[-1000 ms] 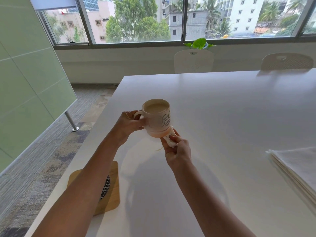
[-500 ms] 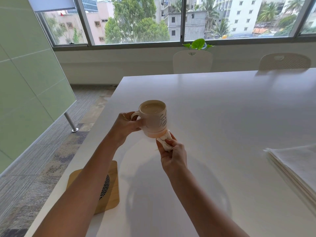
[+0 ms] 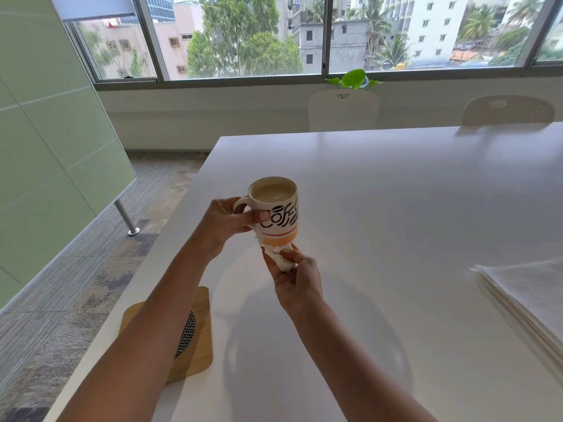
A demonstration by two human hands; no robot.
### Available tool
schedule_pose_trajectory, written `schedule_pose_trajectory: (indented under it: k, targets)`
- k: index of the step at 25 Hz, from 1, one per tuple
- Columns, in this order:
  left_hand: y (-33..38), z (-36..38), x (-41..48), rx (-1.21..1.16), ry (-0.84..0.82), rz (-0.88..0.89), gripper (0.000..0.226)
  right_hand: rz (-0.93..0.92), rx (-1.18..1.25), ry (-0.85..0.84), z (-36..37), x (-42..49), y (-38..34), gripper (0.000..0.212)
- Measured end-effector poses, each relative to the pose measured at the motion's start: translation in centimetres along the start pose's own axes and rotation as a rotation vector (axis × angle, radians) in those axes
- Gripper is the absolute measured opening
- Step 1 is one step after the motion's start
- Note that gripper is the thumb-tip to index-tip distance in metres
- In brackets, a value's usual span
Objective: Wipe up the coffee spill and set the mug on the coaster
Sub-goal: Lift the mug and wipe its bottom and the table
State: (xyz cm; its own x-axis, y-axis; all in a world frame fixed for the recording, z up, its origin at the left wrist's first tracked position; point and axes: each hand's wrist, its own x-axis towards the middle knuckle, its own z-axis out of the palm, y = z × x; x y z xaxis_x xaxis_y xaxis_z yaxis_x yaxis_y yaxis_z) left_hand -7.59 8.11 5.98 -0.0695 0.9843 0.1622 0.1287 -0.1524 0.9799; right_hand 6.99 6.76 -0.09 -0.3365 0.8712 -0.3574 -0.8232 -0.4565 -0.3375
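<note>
While the left hand (image 3: pixel 227 219) grips the full mug (image 3: pixel 275 208) above the counter's (image 3: pixel 396 208) left edge, the right hand (image 3: pixel 297 277) pinches a tissue (image 3: pixel 278 257) under it; tilting could spill coffee, coaster (image 3: pixel 199 336) unused.

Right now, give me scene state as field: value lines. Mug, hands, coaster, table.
mug: lifted off table, upright, holds milky coffee
left hand: grips mug at handle
right hand: presses crumpled tissue to mug base
coaster: wooden, near table edge, partly under left forearm
table: white, no spill visible
napkin stack: right edge
</note>
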Motion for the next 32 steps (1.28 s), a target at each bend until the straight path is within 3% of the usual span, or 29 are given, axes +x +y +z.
schedule_pose_trajectory:
  k: [9, 14, 19, 22, 25, 27, 32]
  targets:
    - [-0.4, -0.2, 0.1, -0.006, -0.010, 0.011, 0.030, 0.011, 0.053, 0.038, 0.2, 0.8, -2.3, 0.027]
    - [-0.6, -0.7, 0.2, -0.017, 0.023, 0.004, 0.012, -0.037, 0.064, 0.064, -0.3, 1.3, -4.2, 0.030]
    - [-1.0, -1.8, 0.2, -0.027, 0.053, 0.006, 0.044, -0.140, 0.091, 0.027, -0.5, 2.5, -6.6, 0.033]
    - [-1.6, -2.5, 0.0, -0.021, 0.066, -0.008, 0.040, -0.295, -0.361, 0.025, -0.8, 3.6, -7.2, 0.037]
    - [-2.0, -3.0, -0.2, -0.022, 0.073, -0.010, 0.046, -0.662, -1.257, 0.054, -1.6, 5.0, -6.8, 0.044]
    - [-2.0, -3.3, -0.2, -0.025, 0.067, -0.003, 0.047, -0.858, -1.731, -0.025, -2.1, 5.8, -6.3, 0.043]
    - [-2.0, -3.5, -0.2, -0.034, 0.069, 0.024, 0.044, -0.785, -2.308, -0.200, -3.3, 7.1, -4.4, 0.049]
